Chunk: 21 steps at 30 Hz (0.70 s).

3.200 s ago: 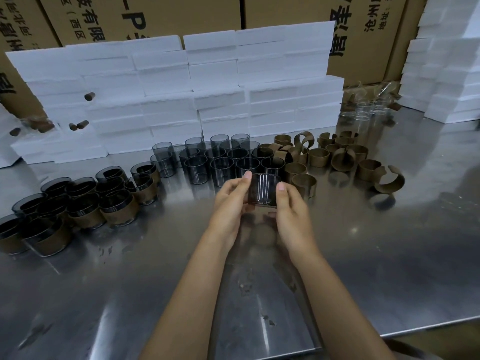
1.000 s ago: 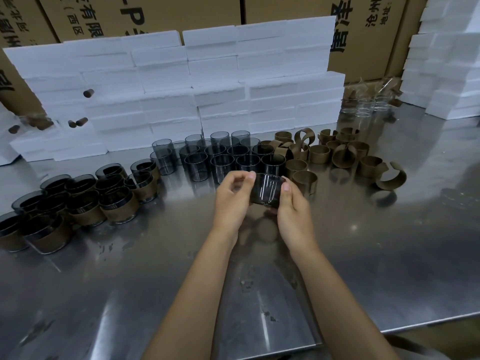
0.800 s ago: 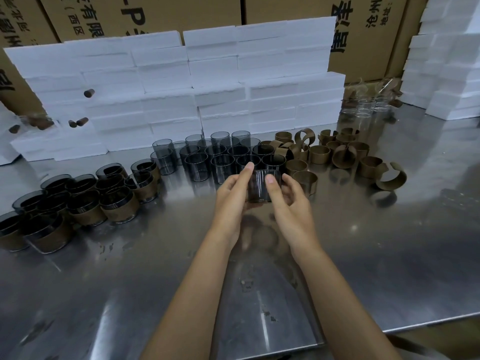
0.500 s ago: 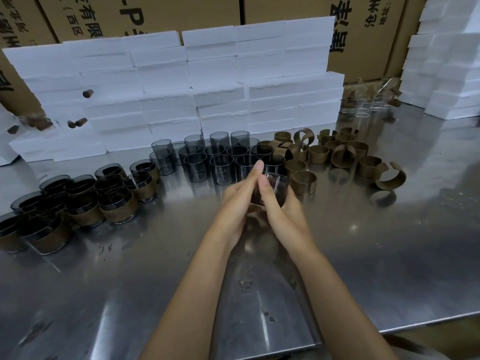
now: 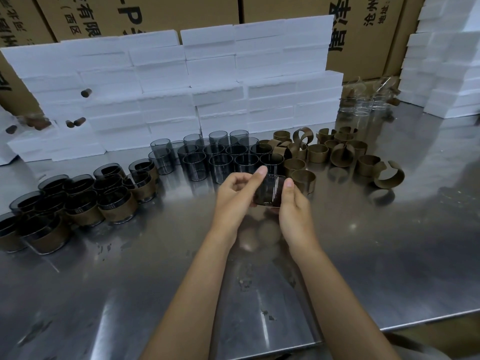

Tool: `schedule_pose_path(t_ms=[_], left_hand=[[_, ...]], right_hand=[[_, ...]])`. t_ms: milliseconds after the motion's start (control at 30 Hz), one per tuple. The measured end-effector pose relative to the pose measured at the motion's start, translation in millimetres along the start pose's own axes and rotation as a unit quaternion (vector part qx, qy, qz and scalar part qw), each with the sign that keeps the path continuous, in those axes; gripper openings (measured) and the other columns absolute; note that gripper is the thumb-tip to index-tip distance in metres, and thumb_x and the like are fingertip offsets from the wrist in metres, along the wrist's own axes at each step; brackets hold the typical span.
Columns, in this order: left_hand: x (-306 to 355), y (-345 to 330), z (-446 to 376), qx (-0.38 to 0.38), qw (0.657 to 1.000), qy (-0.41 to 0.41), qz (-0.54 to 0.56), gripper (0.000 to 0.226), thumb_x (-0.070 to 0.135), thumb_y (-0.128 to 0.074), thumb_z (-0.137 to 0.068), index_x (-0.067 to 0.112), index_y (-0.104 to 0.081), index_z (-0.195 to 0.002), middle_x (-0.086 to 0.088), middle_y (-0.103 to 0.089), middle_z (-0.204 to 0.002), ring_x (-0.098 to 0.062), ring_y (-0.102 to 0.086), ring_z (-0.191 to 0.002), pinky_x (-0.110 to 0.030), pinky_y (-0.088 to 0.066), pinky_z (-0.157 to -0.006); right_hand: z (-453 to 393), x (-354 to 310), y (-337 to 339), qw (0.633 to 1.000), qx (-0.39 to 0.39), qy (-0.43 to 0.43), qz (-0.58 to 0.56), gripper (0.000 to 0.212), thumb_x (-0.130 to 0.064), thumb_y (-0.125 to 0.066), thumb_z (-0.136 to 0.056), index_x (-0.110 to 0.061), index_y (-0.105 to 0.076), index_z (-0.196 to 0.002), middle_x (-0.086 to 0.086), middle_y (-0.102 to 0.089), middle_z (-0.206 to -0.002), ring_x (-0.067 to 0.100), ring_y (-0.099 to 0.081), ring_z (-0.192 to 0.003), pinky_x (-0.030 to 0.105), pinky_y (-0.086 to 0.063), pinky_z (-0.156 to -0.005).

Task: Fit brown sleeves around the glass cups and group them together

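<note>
- Sleeved cups (image 5: 78, 203): a cluster of dark glass cups already wearing brown sleeves, at 9 o'clock from my hands, standing upright on the steel surface (image 5: 389, 255) and touching one another.
- White foam blocks (image 5: 181, 81): stacked in a wall at 11 to 12 o'clock, behind the cups; several small brown pieces stick out of its left end.
- Bare cups (image 5: 215, 157): smoky glass cups without sleeves, upright in close rows at 12 o'clock, just beyond my fingertips.
- My left hand (image 5: 235, 197): raised above the surface, forefinger straight along the near side of the held cup, the other fingers curled; it pinches the cup's left edge.
- Held cup (image 5: 268, 190): one dark glass cup between my two hands, tilted, off the surface, just in front of the bare cups. Whether a sleeve is round it I cannot tell.
- My right hand (image 5: 294, 206): grips the cup's right side, one finger up against its wall, the palm beneath.
- Loose sleeves (image 5: 337, 154): brown paper bands at 1 to 2 o'clock, some closed rings on end, some sprung open into curls, the nearest just beside my right hand.
- Clear glasses (image 5: 363, 107): a few at 1 o'clock, far back.
- Cardboard cartons (image 5: 285, 9): printed, along the back.
</note>
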<state>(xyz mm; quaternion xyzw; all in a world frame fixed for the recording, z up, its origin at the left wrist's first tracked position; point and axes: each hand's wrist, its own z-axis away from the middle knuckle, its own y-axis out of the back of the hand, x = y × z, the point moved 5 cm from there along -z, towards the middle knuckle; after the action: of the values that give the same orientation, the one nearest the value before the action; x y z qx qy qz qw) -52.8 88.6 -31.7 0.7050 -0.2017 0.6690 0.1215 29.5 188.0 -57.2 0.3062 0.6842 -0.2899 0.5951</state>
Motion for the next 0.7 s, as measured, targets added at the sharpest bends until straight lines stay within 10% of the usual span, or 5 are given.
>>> schedule_pose_path(t_ms=[233,467,567,700], left_hand=[[-5,-4,0,-0.042,0.998,0.036,0.012,0.058,0.044,-0.087,-0.075,0.009,-0.071,-0.118,-0.011,-0.075,-0.118,-0.024,-0.070,-0.115,-0.040,-0.054,-0.105],[-5,-10,2,-0.127,0.980,0.097,0.118,0.038,0.046,-0.078,-0.079,0.013,-0.082,-0.097,-0.007,-0.075,-0.095,-0.019,-0.072,-0.093,-0.031,-0.060,-0.082],[-2,-14,5,-0.161,0.972,0.105,0.133,0.034,0.049,-0.074,-0.083,0.018,-0.083,-0.095,-0.008,-0.077,-0.102,-0.019,-0.073,-0.095,-0.031,-0.060,-0.080],[0,-18,8,-0.183,0.970,0.107,0.119,0.043,0.047,-0.060,-0.097,0.011,-0.074,-0.113,-0.007,-0.074,-0.106,-0.013,-0.070,-0.094,-0.028,-0.057,-0.076]], right_hand=[[-2,-2,0,0.999,0.010,0.014,-0.042,0.027,-0.031,-0.065,-0.099,-0.021,-0.065,-0.124,0.000,-0.074,-0.117,0.006,-0.069,-0.107,0.034,-0.058,-0.094],[-1,-4,1,0.993,0.019,-0.009,-0.114,0.051,-0.051,-0.082,-0.076,-0.023,-0.060,-0.112,0.011,-0.068,-0.120,0.020,-0.069,-0.108,0.036,-0.058,-0.088],[3,-7,-3,0.992,-0.036,-0.028,-0.119,0.076,-0.071,-0.082,-0.065,-0.031,-0.059,-0.126,-0.007,-0.071,-0.121,0.003,-0.069,-0.108,0.023,-0.054,-0.087],[5,-11,-6,0.994,-0.089,0.005,-0.071,0.035,-0.065,-0.071,-0.082,-0.045,-0.067,-0.110,-0.032,-0.072,-0.102,-0.017,-0.065,-0.096,0.001,-0.048,-0.073]])
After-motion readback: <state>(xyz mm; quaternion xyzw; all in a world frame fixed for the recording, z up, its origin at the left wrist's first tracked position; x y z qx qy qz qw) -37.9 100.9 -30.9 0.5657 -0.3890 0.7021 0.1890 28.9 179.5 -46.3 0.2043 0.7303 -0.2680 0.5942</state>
